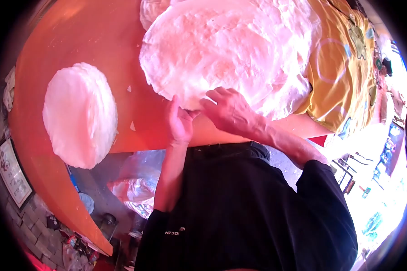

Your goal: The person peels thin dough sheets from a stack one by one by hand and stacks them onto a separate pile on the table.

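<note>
A broad pile of thin, round, pale sheets that look like flatbread [226, 49] lies at the far side of the orange table. My right hand [228, 110] is at its near edge, fingers curled and closed on the rim of a sheet. Just left of it, my left hand [181, 124] is at the same rim, one digit raised against the edge and another reaching toward my right fingertips. Those digits are spread apart. Exactly what the fingertips touch is partly hidden. A smaller stack of folded-looking pale sheets [79, 115] sits apart on the left.
The orange table [135, 128] has a few small scraps on it and curves down at lower left. A yellow patterned cloth [339, 67] is beside the pile on the right. Below the table edge is a clear plastic bag [138, 192]. A framed sheet [13, 171] stands at far left.
</note>
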A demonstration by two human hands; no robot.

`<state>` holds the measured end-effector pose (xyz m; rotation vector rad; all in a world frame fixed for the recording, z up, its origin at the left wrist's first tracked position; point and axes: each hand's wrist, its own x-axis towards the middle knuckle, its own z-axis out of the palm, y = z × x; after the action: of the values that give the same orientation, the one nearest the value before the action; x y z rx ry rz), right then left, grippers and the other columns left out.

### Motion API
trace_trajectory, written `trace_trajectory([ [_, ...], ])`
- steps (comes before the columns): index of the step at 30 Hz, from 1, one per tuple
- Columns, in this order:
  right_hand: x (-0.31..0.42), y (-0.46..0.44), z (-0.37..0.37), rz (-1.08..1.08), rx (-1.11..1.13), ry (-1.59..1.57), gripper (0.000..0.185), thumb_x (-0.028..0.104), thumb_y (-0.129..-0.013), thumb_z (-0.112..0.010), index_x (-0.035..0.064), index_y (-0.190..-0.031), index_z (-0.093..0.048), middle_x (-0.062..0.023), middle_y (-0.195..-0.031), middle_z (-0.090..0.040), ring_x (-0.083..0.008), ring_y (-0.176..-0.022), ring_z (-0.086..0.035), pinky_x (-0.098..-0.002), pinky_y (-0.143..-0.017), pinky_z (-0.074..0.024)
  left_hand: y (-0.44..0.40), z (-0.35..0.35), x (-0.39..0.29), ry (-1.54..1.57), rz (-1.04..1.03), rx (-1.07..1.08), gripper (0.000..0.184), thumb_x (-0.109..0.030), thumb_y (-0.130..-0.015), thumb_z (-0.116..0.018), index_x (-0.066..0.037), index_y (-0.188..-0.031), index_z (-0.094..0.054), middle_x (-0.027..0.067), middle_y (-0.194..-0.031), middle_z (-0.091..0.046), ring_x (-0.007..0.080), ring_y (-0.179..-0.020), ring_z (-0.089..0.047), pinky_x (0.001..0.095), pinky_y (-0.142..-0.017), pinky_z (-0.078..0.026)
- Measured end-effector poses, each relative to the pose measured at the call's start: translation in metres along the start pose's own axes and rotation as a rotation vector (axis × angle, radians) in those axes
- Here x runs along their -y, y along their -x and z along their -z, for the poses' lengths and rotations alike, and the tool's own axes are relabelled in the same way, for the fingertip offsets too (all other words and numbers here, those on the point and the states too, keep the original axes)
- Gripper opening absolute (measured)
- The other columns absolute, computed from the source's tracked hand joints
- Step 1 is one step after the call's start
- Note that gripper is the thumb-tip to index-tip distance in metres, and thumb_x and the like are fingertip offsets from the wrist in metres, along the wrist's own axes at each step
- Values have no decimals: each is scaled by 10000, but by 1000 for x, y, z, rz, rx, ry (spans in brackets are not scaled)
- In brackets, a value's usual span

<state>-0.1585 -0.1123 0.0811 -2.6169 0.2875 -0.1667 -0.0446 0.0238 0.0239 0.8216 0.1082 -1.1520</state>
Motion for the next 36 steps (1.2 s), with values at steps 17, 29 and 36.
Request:
trace_trajectory([
  [17, -151, -1, 74, -847, -283, -24, 356, 359, -754, -690, 26, -878, -691, -105, -695, -658, -235, -661, -632, -351, -645, -493, -5, 13, 2, 11, -9, -188, 396, -113, -912, -504, -50, -1301, -462, 62, -1260, -550, 220, -1132, -551, 383, -941, -467],
  [29, -178, 16, 70, -868, -347, -51, 282, 317, -742, -685, 49, -827, -705, -122, -726, -676, -243, -669, -648, -350, -650, -506, -4, 1, -2, -169, 11, -233, 243, -86, -937, -488, -75, -1177, -520, 29, -1063, -596, 126, -885, -598, 309, -742, -533],
  [36, -172, 14, 69, -785, -394, 227, 428, 334, -720, -746, 35, -1012, -654, -154, -863, -662, -285, -764, -637, -371, -728, -502, -5, 1, -1, -186, 20, -221, 245, -101, -933, -505, -64, -1174, -520, 50, -1075, -600, 157, -909, -608, 323, -745, -545],
])
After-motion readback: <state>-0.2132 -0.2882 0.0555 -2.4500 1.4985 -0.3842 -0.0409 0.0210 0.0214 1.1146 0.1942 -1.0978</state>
